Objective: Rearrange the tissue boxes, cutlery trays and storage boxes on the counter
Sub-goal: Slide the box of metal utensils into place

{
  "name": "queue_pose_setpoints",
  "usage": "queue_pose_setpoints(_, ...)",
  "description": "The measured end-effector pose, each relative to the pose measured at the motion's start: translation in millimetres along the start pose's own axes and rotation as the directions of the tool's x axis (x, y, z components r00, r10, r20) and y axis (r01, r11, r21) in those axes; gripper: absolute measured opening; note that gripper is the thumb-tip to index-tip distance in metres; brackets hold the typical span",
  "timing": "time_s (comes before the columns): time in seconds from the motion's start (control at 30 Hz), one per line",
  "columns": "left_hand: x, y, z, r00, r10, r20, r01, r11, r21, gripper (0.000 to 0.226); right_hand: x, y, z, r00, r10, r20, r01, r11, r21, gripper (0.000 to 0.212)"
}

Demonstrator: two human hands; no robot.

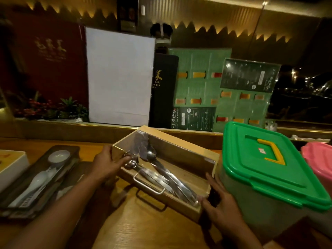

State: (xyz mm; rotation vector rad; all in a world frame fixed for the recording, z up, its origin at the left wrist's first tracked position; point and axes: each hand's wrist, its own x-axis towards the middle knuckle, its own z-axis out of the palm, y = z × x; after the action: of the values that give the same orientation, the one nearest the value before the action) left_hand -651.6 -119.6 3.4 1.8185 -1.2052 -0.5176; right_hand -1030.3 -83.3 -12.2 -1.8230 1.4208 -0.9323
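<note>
A wooden cutlery tray [181,155] with a clear lid and a metal handle sits tilted and diagonal at the counter's middle, with several metal spoons and knives inside. My left hand [106,165] grips its far left end. My right hand [221,208] holds its near right corner. A clear storage box with a green lid [269,169] and yellow handle stands just right of the tray. A pink-lidded box [318,159] lies beyond it. A dark tray [38,178] with a white spoon and small bowl lies at the left.
A white box [10,166] sits at the far left edge. Upright menus, a white board [119,76] and a green drinks card [199,90] lean behind the counter's raised back ledge. Small plants [53,108] stand at the back left. Bare wooden counter [143,229] lies in front.
</note>
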Motion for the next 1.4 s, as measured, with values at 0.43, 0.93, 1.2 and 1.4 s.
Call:
queue_pose_setpoints(0.43, -67.7, -2.7, -8.4, 0.990, -0.083, -0.111, 0.078, 0.996, -0.047, 0.059, -0.2, 15.7, 3.4, 0.995, -0.051, -0.087, 0.046, 0.998, -0.053, 0.061)
queue_pose_setpoints(0.93, -147.7, -13.1, -33.6, 0.970, -0.194, -0.143, 0.188, 0.980, -0.057, 0.053, -11.4, 21.6, -6.4, 0.995, -0.096, -0.041, 0.097, 0.995, 0.018, 0.065)
queue_pose_setpoints(1.2, -167.8, -10.0, -33.7, 0.980, -0.169, -0.103, 0.164, 0.985, -0.054, 0.060, -17.0, 30.2, -4.9, 0.995, -0.093, -0.044, 0.096, 0.992, 0.075, 0.069)
queue_pose_setpoints(1.4, -170.4, -1.7, -25.1, 0.979, -0.181, -0.092, 0.169, 0.978, -0.122, 0.061, -26.7, 22.9, -11.4, 0.995, -0.095, 0.025, 0.091, 0.990, 0.107, 0.070)
